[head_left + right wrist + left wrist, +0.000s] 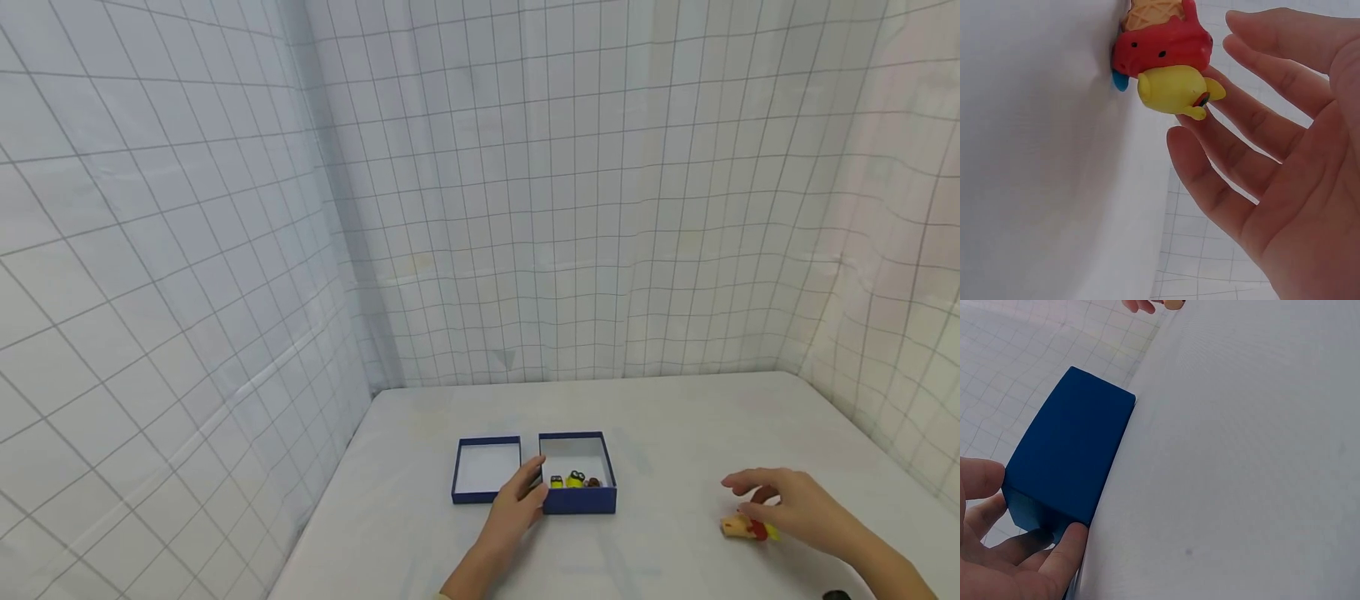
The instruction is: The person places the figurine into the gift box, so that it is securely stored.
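In the head view my left hand (510,508) is at the left front corner of an open blue box (579,501). Its fingers touch the box's left side, and the left wrist view shows fingertips against the end of the blue wall (1072,450). Inside the box are yellow figurines with goggle eyes (575,479) and a small brown figurine (594,482). My right hand (795,508) hovers with spread, bent fingers around an ice-cream-cone toy (741,526) lying on the table. The toy has a waffle cone, a red coating (1160,50) and a yellow top (1172,89).
A shallow blue-rimmed lid (487,468) with a white inside lies left of the box. Part of a black object (836,595) shows at the bottom edge by my right forearm. Grid-patterned white sheets (525,208) hang behind and beside the white-covered table (660,450).
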`<state>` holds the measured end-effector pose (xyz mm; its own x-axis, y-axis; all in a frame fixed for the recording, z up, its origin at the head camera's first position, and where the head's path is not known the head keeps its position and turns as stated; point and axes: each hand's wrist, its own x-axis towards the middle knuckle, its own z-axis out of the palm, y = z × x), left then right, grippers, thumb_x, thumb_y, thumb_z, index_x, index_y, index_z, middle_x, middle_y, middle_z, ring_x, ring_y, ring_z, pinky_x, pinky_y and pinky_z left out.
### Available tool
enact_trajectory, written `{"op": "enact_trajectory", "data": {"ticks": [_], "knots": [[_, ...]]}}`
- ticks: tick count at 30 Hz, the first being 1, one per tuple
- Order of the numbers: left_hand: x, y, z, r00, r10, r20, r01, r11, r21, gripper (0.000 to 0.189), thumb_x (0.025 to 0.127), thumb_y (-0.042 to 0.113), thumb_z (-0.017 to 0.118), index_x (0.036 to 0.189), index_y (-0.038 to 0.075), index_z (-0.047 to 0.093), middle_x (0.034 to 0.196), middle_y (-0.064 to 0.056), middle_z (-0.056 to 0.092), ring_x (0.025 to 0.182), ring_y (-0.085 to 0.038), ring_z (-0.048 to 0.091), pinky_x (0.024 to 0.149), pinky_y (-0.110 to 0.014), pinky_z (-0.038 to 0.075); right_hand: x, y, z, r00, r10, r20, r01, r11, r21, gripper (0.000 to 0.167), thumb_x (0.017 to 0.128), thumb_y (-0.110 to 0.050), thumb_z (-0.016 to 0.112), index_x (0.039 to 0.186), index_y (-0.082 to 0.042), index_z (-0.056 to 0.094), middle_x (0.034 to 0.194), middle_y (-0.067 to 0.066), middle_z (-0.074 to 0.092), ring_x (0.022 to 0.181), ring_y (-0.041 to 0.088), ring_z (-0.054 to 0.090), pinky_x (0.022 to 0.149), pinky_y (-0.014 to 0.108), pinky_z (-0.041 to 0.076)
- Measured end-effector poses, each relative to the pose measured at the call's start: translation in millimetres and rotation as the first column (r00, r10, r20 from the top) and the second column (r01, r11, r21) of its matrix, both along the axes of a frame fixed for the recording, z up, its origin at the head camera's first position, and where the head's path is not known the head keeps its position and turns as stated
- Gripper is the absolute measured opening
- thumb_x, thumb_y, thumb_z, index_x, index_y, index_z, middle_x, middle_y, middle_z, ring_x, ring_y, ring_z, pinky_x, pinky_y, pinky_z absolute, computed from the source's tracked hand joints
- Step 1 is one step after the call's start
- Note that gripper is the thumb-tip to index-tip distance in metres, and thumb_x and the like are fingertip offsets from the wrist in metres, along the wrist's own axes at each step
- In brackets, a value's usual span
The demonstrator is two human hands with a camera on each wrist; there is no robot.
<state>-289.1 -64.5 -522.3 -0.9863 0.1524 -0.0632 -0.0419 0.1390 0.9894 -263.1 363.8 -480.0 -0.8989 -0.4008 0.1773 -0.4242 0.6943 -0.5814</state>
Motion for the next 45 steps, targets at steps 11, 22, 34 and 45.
{"op": "enact_trajectory", "data": {"ticks": [11, 22, 34, 45], "knots": [[0.4, 0.1, 0.1, 1.000, -0.001, -0.003, 0.001, 1.000, -0.007, 0.048, 0.103, 0.029, 0.058, 0.150, 0.031, 0.049, 0.158, -0.012, 0.040, 0.139, -0.039, 0.043, 0.097, -0.047, 0.054, 3.5, 12, -13.1, 0.990, 0.089, 0.106, -0.076, 0.989, -0.124, 0.039, 0.091, -0.021, 0.075, 0.123, 0.000, 0.067, 0.107, 0.008, 0.071, 0.086, 0.004, 0.067, 0.062, 0.026, 0.058], [-0.1, 0.2, 0.6, 1.000, 0.004, 0.012, -0.004, 1.000, -0.005, 0.048, 0.103, 0.028, 0.058, 0.150, 0.032, 0.049, 0.158, -0.011, 0.040, 0.139, -0.039, 0.043, 0.098, -0.047, 0.054, 5.7, 19, -18.3, 0.976, 0.101, 0.191, -0.083, 0.992, -0.098, 0.039, 0.091, -0.025, 0.076, 0.122, -0.002, 0.069, 0.106, -0.003, 0.071, 0.083, 0.005, 0.065, 0.065, 0.024, 0.056], [0.4, -0.2, 0.3, 1.000, 0.008, 0.010, -0.008, 1.000, -0.005, 0.047, 0.103, 0.028, 0.059, 0.149, 0.032, 0.050, 0.157, -0.012, 0.041, 0.138, -0.039, 0.044, 0.097, -0.046, 0.054, 6.6, 15, -18.8, 0.985, 0.086, 0.147, -0.074, 0.994, -0.082, 0.037, 0.086, -0.028, 0.081, 0.116, -0.009, 0.072, 0.104, -0.006, 0.067, 0.082, 0.006, 0.060, 0.064, 0.024, 0.054], [0.2, -0.1, 1.0, 1.000, 0.012, 0.015, -0.012, 1.000, -0.004, 0.048, 0.103, 0.028, 0.060, 0.149, 0.031, 0.050, 0.157, -0.013, 0.040, 0.138, -0.040, 0.044, 0.097, -0.046, 0.055, 2.8, 5, -17.9, 1.000, 0.020, -0.015, -0.020, 0.999, -0.024, 0.039, 0.082, -0.034, 0.083, 0.114, -0.014, 0.073, 0.103, -0.009, 0.061, 0.077, 0.002, 0.056, 0.063, 0.021, 0.051]]}}
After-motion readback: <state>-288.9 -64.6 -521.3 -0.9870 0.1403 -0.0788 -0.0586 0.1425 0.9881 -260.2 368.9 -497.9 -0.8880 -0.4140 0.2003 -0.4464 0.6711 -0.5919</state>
